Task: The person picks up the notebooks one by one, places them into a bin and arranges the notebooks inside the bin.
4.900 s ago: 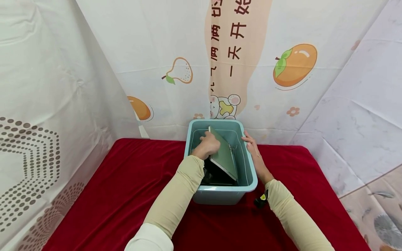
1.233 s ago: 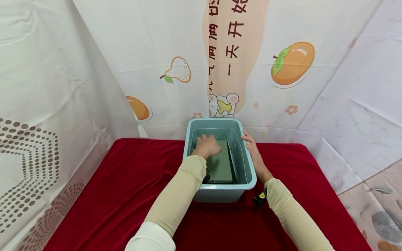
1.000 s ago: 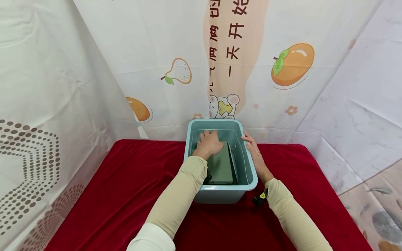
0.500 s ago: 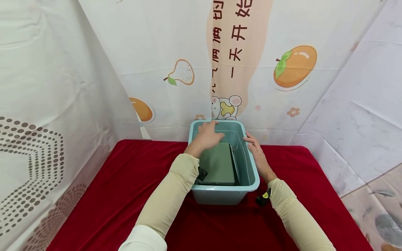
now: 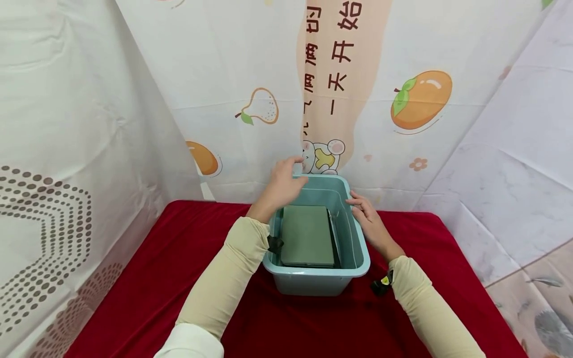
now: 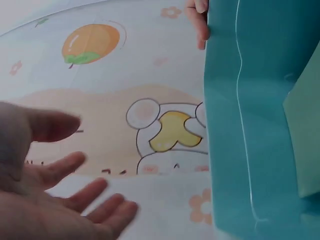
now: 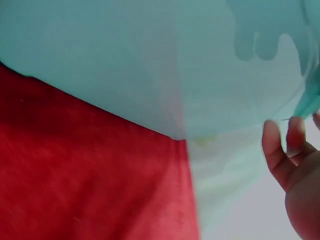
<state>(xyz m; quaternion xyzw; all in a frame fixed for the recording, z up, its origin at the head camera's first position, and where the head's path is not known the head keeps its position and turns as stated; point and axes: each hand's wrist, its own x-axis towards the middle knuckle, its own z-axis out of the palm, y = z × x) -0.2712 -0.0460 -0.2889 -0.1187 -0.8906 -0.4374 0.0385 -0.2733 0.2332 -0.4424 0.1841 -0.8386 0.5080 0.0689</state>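
Observation:
A light blue plastic bin [image 5: 313, 284] stands on the table. Flat inside it lies a green hard-covered book [image 5: 308, 236], a dark edge showing beneath. My left hand [image 5: 281, 186] is raised over the bin's far left corner, fingers spread and holding nothing. In the left wrist view that hand [image 6: 60, 185] appears apart from the bin's wall [image 6: 225, 120]. My right hand [image 5: 370, 223] rests its fingertips at the bin's right rim. The right wrist view shows those fingers [image 7: 272, 145] slightly bent beside the bin's outer wall [image 7: 125, 60].
Red cloth [image 5: 201, 258] covers the table around the bin. A printed white curtain [image 5: 250, 59] hangs close behind it. Something dark and partly clear [image 5: 333, 231] stands between the book and the bin's right wall. Small black cameras [image 5: 381, 285] sit at my wrists.
Earlier the green book was tilted in my left hand; it now lies flat in the bin. My left hand has let go and risen up and left. The right hand stays at the rim.

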